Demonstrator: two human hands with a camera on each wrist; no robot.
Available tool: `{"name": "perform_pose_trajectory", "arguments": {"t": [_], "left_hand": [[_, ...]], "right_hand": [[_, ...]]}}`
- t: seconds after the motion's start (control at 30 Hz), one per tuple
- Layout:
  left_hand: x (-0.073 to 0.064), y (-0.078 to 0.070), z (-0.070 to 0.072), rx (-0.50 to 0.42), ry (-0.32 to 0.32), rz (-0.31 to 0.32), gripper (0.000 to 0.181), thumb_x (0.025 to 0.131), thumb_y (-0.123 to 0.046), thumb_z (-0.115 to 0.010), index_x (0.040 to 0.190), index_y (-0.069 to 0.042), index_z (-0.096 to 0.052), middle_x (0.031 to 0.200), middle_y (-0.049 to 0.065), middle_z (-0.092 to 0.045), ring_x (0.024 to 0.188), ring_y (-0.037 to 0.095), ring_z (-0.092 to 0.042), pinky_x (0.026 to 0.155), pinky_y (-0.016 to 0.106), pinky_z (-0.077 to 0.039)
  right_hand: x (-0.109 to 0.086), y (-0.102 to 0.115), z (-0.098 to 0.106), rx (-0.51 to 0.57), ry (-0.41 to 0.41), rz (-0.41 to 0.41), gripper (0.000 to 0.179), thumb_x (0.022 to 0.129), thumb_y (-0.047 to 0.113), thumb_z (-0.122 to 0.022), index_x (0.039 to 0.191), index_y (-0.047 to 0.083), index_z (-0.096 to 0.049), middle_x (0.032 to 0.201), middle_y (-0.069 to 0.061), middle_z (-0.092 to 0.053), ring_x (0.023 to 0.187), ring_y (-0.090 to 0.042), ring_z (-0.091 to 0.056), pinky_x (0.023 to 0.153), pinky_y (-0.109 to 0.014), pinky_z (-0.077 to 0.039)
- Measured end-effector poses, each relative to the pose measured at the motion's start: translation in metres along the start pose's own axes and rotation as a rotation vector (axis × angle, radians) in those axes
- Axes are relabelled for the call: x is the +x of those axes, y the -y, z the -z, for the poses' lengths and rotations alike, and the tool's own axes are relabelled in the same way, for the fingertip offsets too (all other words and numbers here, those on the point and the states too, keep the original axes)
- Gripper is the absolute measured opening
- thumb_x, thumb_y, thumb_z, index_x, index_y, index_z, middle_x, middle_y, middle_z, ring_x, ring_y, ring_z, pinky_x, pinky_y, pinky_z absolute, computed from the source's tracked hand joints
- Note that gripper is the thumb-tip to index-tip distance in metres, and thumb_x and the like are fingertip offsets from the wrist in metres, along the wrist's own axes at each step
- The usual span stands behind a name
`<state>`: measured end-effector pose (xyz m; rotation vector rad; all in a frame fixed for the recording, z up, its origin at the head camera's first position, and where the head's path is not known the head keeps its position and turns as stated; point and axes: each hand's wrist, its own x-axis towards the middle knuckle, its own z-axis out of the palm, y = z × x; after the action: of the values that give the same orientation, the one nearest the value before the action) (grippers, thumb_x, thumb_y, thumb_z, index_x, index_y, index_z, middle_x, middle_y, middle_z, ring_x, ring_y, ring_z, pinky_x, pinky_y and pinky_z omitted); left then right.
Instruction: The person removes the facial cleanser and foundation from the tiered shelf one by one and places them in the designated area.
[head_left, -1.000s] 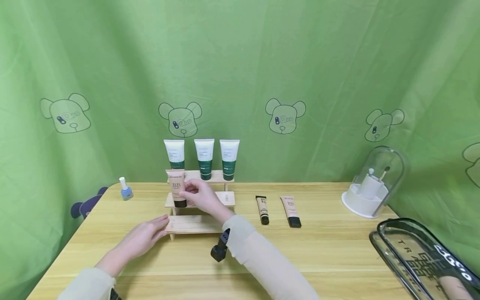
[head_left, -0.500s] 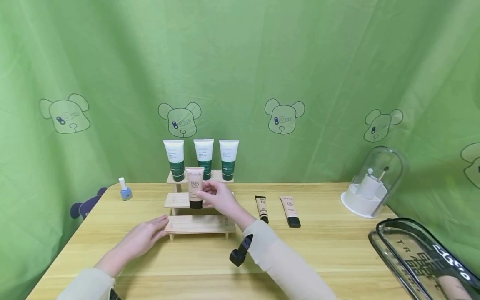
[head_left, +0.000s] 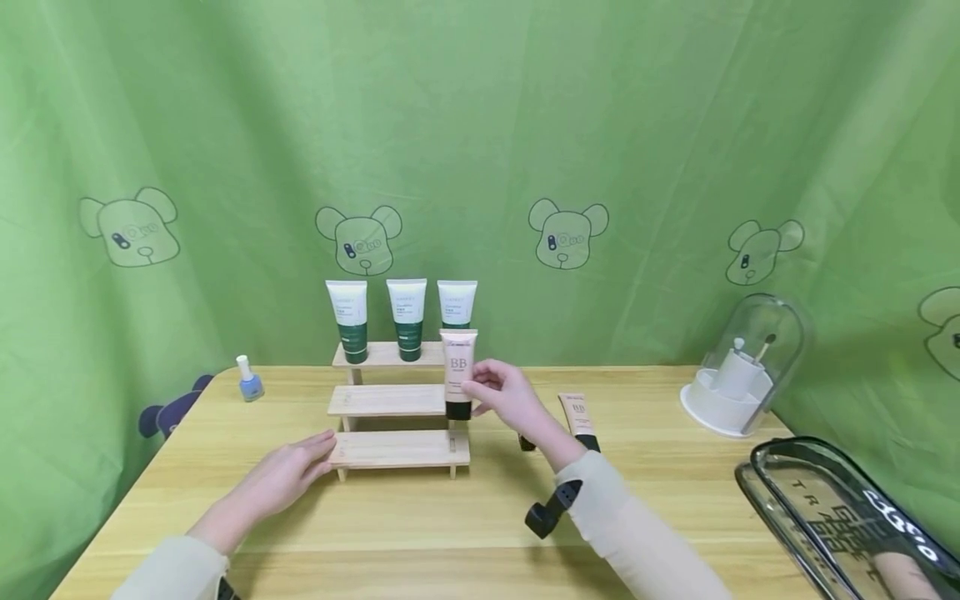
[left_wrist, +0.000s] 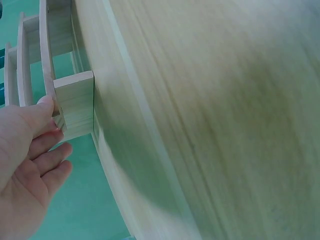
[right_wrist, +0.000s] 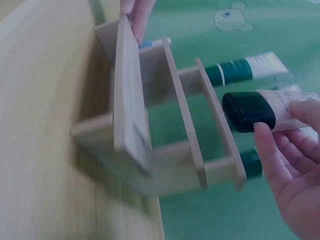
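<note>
My right hand pinches a pink BB cream tube between thumb and fingers, upright with its black cap down. In the head view the tube overlaps the right end of the middle step and the rightmost green-and-white tube. The right wrist view shows its black cap beyond the steps. A three-step wooden display stand stands on the table, its lower two steps bare. Three green-and-white tubes stand on the top step. My left hand grips the lowest step's left end, thumb on the board's edge.
Another BB cream tube lies to the right, partly behind my right wrist; a small tube's black cap shows beside it. Blue nail polish stands far left. A domed brush holder and a clear black-edged pouch are at right.
My right hand has carried the BB cream tube rightward, from the left end of the middle step past its middle to the right end. My left hand stays at the stand.
</note>
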<state>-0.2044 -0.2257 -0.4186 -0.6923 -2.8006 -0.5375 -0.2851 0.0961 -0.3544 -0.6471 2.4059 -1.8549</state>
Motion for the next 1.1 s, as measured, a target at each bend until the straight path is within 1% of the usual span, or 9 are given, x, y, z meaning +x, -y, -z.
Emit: {"name": "perform_pose_trajectory", "arguments": {"t": [0.13, 0.3, 0.43, 0.6, 0.7, 0.87, 0.97, 1.1], "left_hand": [[0.001, 0.000, 0.000, 0.000, 0.001, 0.000, 0.039, 0.089, -0.013, -0.060, 0.122, 0.007, -0.054, 0.127, 0.023, -0.050, 0.112, 0.040, -0.050, 0.095, 0.051, -0.039], [0.001, 0.001, 0.000, -0.004, -0.003, 0.008, 0.039, 0.088, -0.012, -0.060, 0.122, 0.007, -0.054, 0.127, 0.024, -0.049, 0.113, 0.040, -0.050, 0.096, 0.051, -0.039], [0.001, 0.001, 0.001, -0.006, 0.006, 0.007, 0.039, 0.089, -0.012, -0.060, 0.122, 0.007, -0.054, 0.128, 0.023, -0.049, 0.113, 0.040, -0.049, 0.096, 0.051, -0.039], [0.001, 0.000, 0.001, -0.006, 0.011, 0.002, 0.039, 0.089, -0.013, -0.060, 0.122, 0.007, -0.054, 0.127, 0.023, -0.050, 0.113, 0.040, -0.050, 0.096, 0.052, -0.039], [0.000, -0.001, 0.001, -0.007, 0.007, -0.003, 0.038, 0.089, -0.012, -0.060, 0.121, 0.008, -0.054, 0.127, 0.024, -0.050, 0.112, 0.040, -0.050, 0.095, 0.052, -0.039], [0.000, -0.001, 0.001, -0.003, 0.005, -0.003, 0.038, 0.089, -0.012, -0.060, 0.121, 0.008, -0.054, 0.127, 0.024, -0.050, 0.112, 0.040, -0.050, 0.095, 0.052, -0.039], [-0.001, -0.001, 0.001, -0.001, 0.009, 0.001, 0.039, 0.089, -0.012, -0.060, 0.121, 0.007, -0.054, 0.127, 0.023, -0.050, 0.113, 0.039, -0.050, 0.095, 0.052, -0.040], [-0.001, -0.001, 0.001, -0.001, 0.012, 0.003, 0.038, 0.089, -0.013, -0.060, 0.121, 0.007, -0.055, 0.127, 0.023, -0.050, 0.113, 0.039, -0.050, 0.095, 0.052, -0.040]], "right_hand": [[-0.011, -0.010, 0.023, -0.026, -0.025, -0.017, 0.028, 0.086, 0.008, -0.064, 0.106, -0.010, -0.056, 0.094, -0.017, -0.062, 0.079, -0.022, -0.061, 0.064, -0.037, -0.058], [-0.027, -0.020, 0.053, -0.033, -0.085, -0.047, 0.028, 0.087, 0.006, -0.062, 0.108, -0.012, -0.054, 0.096, -0.019, -0.061, 0.080, -0.022, -0.060, 0.066, -0.041, -0.057], [-0.038, -0.032, 0.080, -0.052, -0.129, -0.070, 0.028, 0.088, 0.004, -0.060, 0.108, -0.014, -0.052, 0.095, -0.019, -0.060, 0.078, -0.021, -0.059, 0.064, -0.041, -0.057], [-0.050, -0.046, 0.115, -0.079, -0.187, -0.111, 0.032, 0.090, 0.008, -0.057, 0.111, -0.016, -0.049, 0.095, -0.019, -0.059, 0.076, -0.017, -0.059, 0.065, -0.038, -0.057], [-0.056, -0.054, 0.136, -0.098, -0.208, -0.144, 0.035, 0.092, 0.011, -0.056, 0.113, -0.017, -0.047, 0.097, -0.022, -0.059, 0.078, -0.017, -0.059, 0.065, -0.033, -0.057], [-0.065, -0.072, 0.168, -0.167, -0.217, -0.205, 0.044, 0.093, 0.016, -0.055, 0.117, -0.018, -0.044, 0.102, -0.025, -0.057, 0.083, -0.019, -0.059, 0.066, -0.031, -0.057], [-0.070, -0.086, 0.182, -0.218, -0.229, -0.261, 0.046, 0.093, 0.020, -0.055, 0.117, -0.017, -0.044, 0.102, -0.022, -0.057, 0.083, -0.018, -0.057, 0.064, -0.030, -0.057], [-0.074, -0.103, 0.194, -0.265, -0.246, -0.345, 0.047, 0.092, 0.024, -0.057, 0.116, -0.015, -0.047, 0.097, -0.015, -0.059, 0.078, -0.015, -0.055, 0.059, -0.028, -0.056]]}}
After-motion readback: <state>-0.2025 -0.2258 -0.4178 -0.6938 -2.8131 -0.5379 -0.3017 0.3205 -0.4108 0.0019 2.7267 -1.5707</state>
